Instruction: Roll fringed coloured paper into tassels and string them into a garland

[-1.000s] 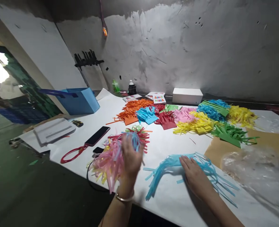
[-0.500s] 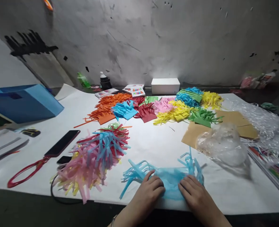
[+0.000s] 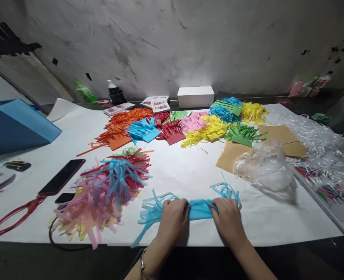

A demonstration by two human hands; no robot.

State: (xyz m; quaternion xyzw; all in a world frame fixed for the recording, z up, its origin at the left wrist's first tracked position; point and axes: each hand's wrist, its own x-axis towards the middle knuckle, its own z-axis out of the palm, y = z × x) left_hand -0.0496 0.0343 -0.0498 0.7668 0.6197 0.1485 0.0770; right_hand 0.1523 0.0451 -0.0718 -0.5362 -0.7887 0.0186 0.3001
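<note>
A sheet of blue tissue paper (image 3: 200, 209) with fringed ends lies near the table's front edge. Its middle is a narrow, creased band, and loose strips spread out at both sides. My left hand (image 3: 174, 216) has its fingers curled over the band's left part, close to the left fringe. On the right part, my right hand (image 3: 227, 216) grips the paper with fingers bent and thumb toward the middle. Both fingertips are partly hidden against the paper. Left of my hands is a heap of finished-looking tissue tassels (image 3: 116, 182) in pink, blue, red and yellow.
Fringed paper bundles (image 3: 172, 132) in several colours line the back. A white box (image 3: 195, 97) stands behind them. Right are brown card (image 3: 283, 136), a clear plastic bag (image 3: 265, 167) and shiny white strips (image 3: 329, 144). Left lie a phone (image 3: 62, 177) and a blue box (image 3: 17, 124).
The blue tissue paper's middle has become narrower, folded up from the near edge. My hands have moved away from the front edge and curled over it. The camera view has shifted slightly.
</note>
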